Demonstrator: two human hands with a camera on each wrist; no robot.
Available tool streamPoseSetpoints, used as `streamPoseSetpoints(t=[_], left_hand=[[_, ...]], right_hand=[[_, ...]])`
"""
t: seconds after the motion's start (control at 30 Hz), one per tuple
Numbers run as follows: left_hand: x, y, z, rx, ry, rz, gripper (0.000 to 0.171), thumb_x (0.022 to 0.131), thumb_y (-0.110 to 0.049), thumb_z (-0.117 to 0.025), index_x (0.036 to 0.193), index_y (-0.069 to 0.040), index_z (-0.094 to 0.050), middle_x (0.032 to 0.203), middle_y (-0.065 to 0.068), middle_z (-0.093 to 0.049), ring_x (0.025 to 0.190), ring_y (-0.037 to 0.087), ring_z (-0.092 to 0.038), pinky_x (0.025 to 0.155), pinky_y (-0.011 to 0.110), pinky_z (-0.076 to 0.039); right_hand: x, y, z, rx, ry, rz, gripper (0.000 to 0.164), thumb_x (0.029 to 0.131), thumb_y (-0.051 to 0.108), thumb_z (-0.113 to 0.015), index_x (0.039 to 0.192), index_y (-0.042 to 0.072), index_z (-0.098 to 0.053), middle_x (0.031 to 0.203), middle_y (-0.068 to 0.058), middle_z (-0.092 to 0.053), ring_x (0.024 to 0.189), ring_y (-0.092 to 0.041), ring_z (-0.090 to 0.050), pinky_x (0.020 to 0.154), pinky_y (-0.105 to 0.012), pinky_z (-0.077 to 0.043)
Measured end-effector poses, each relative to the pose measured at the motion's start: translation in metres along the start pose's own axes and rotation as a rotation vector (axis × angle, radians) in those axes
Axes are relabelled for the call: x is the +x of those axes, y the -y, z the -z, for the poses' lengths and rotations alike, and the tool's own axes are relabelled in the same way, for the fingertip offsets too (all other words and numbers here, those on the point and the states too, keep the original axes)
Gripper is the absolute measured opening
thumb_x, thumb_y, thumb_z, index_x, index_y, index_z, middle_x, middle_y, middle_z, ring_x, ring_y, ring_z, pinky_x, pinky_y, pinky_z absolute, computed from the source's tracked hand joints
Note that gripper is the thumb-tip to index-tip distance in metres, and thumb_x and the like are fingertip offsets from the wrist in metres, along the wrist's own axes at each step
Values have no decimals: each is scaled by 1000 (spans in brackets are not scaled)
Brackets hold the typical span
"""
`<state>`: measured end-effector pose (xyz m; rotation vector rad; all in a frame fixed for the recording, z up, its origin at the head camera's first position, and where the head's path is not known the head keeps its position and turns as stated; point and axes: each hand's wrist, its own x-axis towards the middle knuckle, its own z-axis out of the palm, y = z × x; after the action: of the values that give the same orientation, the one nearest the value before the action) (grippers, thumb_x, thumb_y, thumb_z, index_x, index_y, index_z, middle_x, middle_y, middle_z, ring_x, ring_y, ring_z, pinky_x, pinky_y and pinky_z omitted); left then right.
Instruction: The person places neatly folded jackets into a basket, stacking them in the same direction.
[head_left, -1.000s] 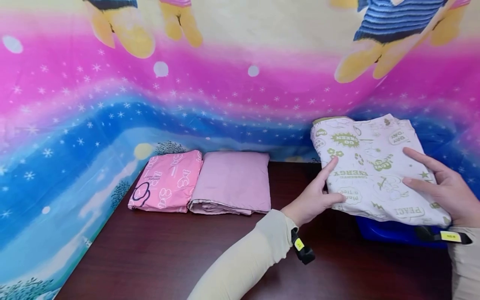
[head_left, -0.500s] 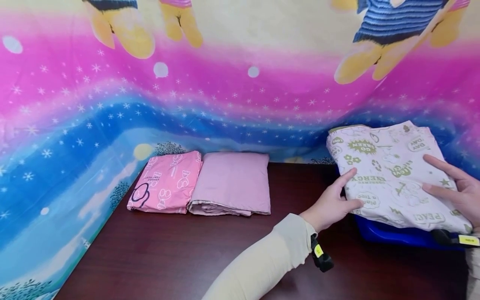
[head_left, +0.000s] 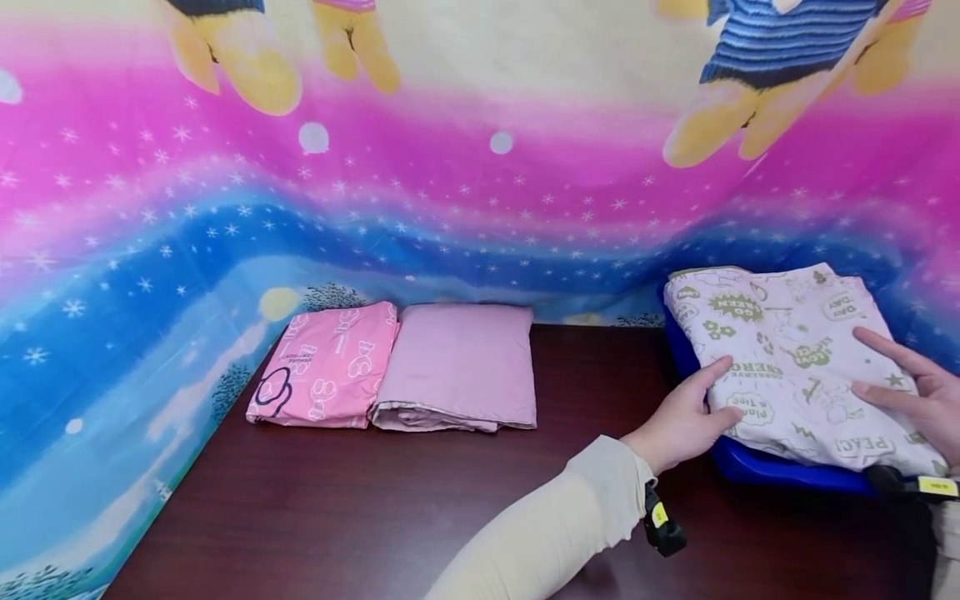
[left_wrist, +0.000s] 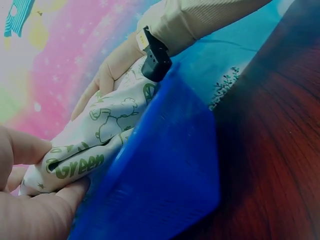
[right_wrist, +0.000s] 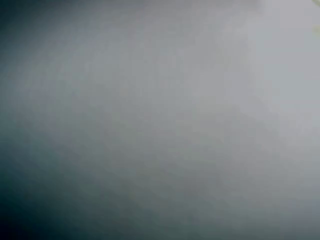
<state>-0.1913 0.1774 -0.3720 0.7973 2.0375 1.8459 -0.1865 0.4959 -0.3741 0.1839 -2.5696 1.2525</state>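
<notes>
A folded white cloth (head_left: 795, 358) with green lettering and drawings lies over the blue plastic basket (head_left: 780, 471) at the right of the head view. My left hand (head_left: 684, 423) grips its left edge, thumb on top. In the left wrist view, the fingers of this hand (left_wrist: 42, 210) pinch a fold reading "Green" beside the basket's blue wall (left_wrist: 175, 165). At the opposite edge, my right hand (head_left: 926, 404) holds the cloth, with thumb and a finger on its upper face and the others hidden. The right wrist view is only a grey blur.
On the dark wooden table (head_left: 337, 500), a folded pink printed cloth (head_left: 326, 367) lies at the left. Touching it is a folded mauve cloth (head_left: 461, 362). A colourful cartoon backdrop (head_left: 450, 192) rises behind the table's far edge.
Both hands have carried the folded white cloth to the right and down, so it now lies over the basket. More of the basket's left side shows. The pink and mauve cloths stay put.
</notes>
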Motion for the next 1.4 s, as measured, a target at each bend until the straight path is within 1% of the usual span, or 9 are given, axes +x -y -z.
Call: streamPoseSetpoints(t=[0.1,0.27,0.43,0.6,0.7,0.73,0.8,0.97,1.4], left_hand=[[1,2,-2,20,-7,11,64,101,-6,-61,159,-18,-36,139,-17,-47,43,8,-30,53,16,-38],[2,3,-3,123,-30,-11,61,101,-10,-62,157,-15,-39,148,-14,-45,69,-3,-51,74,9,-43],[2,4,-6,278,-66,-32,55,102,-18,-61,154,-17,-45,152,-11,-45,100,-5,-57,88,9,-41],[0,3,-12,429,-55,-34,57,101,-22,-61,155,-21,-43,150,-13,-47,75,-2,-53,76,7,-38],[-5,1,-15,489,-16,-26,58,100,-22,-60,155,-21,-42,150,-12,-47,94,-6,-57,77,7,-39],[-6,1,-15,506,-6,-28,56,100,-22,-60,154,-21,-45,147,-12,-51,105,-6,-56,78,7,-39],[-8,2,-16,534,14,-35,52,100,-22,-58,151,-21,-50,140,-13,-57,111,-6,-57,80,6,-38],[-10,3,-16,622,3,-105,41,97,-23,-60,137,-22,-66,126,-15,-66,113,-9,-53,84,1,-32],[-30,2,9,267,-55,-96,21,98,-10,-63,114,-16,-75,118,-11,-66,94,-10,-62,75,6,-46]], right_hand=[[-1,-4,1,35,15,-42,73,102,0,-55,161,34,-26,157,31,-14,115,19,-45,63,-10,-47],[-1,-7,1,-49,22,-86,70,104,11,-56,161,36,-22,151,39,-13,148,5,-8,108,-10,-27],[-1,-8,3,-82,64,-99,70,107,16,-53,162,35,-14,154,38,-2,151,-22,21,119,-56,10],[-1,-9,9,-124,95,-102,71,107,19,-52,162,37,-12,160,30,6,153,-20,16,118,-65,-7],[4,-10,13,-216,136,-113,71,106,26,-54,163,36,-12,169,5,7,124,-23,-57,93,-46,-52],[7,-9,15,-252,157,-124,73,106,29,-55,164,32,-11,169,-7,5,116,-29,-61,75,-36,-55],[16,-7,18,-321,203,-130,75,106,30,-55,164,20,-10,165,-29,-4,94,-39,-65,51,-30,-46],[27,4,21,-349,329,-184,73,108,24,-50,158,-8,-7,145,-51,-23,121,-70,-33,78,-61,-53],[18,53,-4,-425,254,-163,56,108,27,-49,147,-11,-38,140,-46,-35,115,-64,-43,75,-62,-53]])
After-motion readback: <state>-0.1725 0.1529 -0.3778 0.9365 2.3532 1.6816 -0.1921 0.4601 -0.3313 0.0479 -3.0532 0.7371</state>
